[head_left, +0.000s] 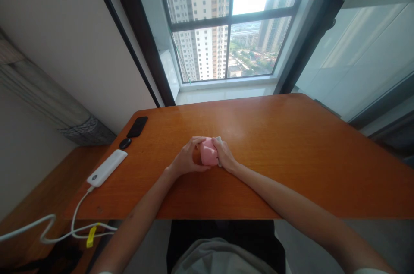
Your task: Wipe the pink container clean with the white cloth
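A small pink box-like object [208, 152] with rounded corners is between my two hands, at the middle of the wooden desk. I cannot make out its exact kind. My left hand [190, 156] curves around its left side, fingers at the far edge and thumb at the near edge, with a gap at the palm. On the other side my right hand [225, 156] grips it, the thumb lying over its top right. A pale whitish piece [220, 163] shows along the right side, under my right hand; whether it is part of the pink object I cannot tell.
The wooden desk [274, 149] reaches to a window ledge [226, 94]. Along its left side lie a black phone [137, 126], a small black oval object [125, 143] and a white power bank [107, 168]. A white cable [75, 218] with a yellow tag [91, 237] hangs over the edge.
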`<action>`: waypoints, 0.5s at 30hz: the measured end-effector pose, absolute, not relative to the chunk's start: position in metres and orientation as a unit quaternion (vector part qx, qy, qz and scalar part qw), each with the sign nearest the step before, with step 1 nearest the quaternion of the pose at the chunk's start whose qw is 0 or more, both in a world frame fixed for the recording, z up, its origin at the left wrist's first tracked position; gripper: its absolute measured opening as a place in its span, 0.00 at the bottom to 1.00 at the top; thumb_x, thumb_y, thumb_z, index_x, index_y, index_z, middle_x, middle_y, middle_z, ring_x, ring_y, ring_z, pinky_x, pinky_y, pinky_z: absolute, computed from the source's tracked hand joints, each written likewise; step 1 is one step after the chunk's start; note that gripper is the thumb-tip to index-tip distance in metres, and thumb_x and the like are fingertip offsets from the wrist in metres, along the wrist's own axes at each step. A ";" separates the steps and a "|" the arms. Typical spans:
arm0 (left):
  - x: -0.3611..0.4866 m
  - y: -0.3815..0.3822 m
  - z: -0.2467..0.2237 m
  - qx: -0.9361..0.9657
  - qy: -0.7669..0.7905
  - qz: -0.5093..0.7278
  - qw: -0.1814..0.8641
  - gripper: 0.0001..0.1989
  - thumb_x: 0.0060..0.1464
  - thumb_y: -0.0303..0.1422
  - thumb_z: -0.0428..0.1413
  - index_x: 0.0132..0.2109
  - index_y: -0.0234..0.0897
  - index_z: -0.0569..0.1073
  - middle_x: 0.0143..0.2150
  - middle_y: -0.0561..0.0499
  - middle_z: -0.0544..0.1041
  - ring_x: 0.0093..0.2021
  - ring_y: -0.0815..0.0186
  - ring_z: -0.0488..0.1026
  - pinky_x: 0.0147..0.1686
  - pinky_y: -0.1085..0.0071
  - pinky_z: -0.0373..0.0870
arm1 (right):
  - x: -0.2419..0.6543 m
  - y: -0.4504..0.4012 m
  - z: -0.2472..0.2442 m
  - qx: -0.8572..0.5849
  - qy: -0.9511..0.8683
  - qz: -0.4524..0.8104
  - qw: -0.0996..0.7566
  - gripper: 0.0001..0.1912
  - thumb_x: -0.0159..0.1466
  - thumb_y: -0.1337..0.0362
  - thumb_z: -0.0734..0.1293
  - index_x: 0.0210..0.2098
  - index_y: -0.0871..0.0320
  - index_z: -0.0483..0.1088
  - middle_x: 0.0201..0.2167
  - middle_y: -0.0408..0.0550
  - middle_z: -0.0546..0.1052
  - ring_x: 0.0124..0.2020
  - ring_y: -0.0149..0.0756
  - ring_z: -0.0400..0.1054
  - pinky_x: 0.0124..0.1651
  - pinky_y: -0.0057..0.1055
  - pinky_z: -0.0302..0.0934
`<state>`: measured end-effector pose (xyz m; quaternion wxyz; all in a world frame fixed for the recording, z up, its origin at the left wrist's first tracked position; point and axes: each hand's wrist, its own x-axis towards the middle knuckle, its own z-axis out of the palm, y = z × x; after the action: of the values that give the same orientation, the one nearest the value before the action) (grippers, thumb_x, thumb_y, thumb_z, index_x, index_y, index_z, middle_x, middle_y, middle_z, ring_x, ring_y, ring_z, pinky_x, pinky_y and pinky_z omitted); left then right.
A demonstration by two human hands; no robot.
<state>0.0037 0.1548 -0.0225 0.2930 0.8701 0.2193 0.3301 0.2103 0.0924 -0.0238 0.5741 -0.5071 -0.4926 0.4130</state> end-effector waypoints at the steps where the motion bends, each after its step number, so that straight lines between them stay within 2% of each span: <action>1: 0.006 0.153 -0.022 0.855 0.229 0.330 0.327 0.49 0.51 0.52 0.76 0.72 0.44 0.64 0.67 0.38 0.76 0.64 0.44 0.78 0.64 0.47 0.79 | 0.210 0.092 -0.024 -0.508 -0.494 0.414 0.572 0.32 0.69 0.29 0.61 0.28 0.51 0.62 0.23 0.39 0.66 0.26 0.35 0.59 0.28 0.31 0.56; 4: 0.010 0.151 -0.023 0.819 0.243 0.326 0.404 0.46 0.56 0.56 0.70 0.72 0.42 0.62 0.63 0.39 0.79 0.61 0.46 0.80 0.61 0.49 0.80 | 0.210 0.090 -0.024 -0.510 -0.505 0.408 0.564 0.32 0.69 0.30 0.62 0.27 0.51 0.61 0.22 0.38 0.64 0.26 0.35 0.58 0.29 0.31 0.56; 6: 0.011 0.151 -0.025 0.816 0.244 0.326 0.410 0.47 0.55 0.58 0.70 0.71 0.42 0.61 0.63 0.39 0.79 0.62 0.45 0.80 0.61 0.50 0.80 | 0.210 0.089 -0.024 -0.508 -0.512 0.404 0.563 0.32 0.70 0.31 0.63 0.27 0.51 0.61 0.22 0.38 0.64 0.26 0.34 0.58 0.29 0.31 0.55; 12: 0.010 0.154 -0.020 0.846 0.250 0.320 0.345 0.50 0.56 0.67 0.65 0.73 0.43 0.62 0.67 0.37 0.76 0.64 0.43 0.77 0.64 0.45 0.77 | 0.209 0.088 -0.020 -0.505 -0.513 0.403 0.565 0.31 0.71 0.33 0.62 0.26 0.52 0.62 0.22 0.39 0.65 0.26 0.34 0.59 0.29 0.31 0.55; 15: 0.008 0.141 -0.002 0.854 0.224 0.397 0.250 0.42 0.65 0.68 0.55 0.71 0.42 0.69 0.70 0.35 0.72 0.69 0.42 0.72 0.65 0.45 0.76 | 0.210 0.089 -0.020 -0.499 -0.515 0.409 0.564 0.32 0.71 0.32 0.62 0.26 0.52 0.63 0.21 0.40 0.67 0.25 0.35 0.60 0.29 0.31 0.56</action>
<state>0.0081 0.1406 -0.0020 0.2502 0.8542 0.2235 0.3972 0.2096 0.0888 -0.0205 0.5644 -0.4993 -0.5150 0.4086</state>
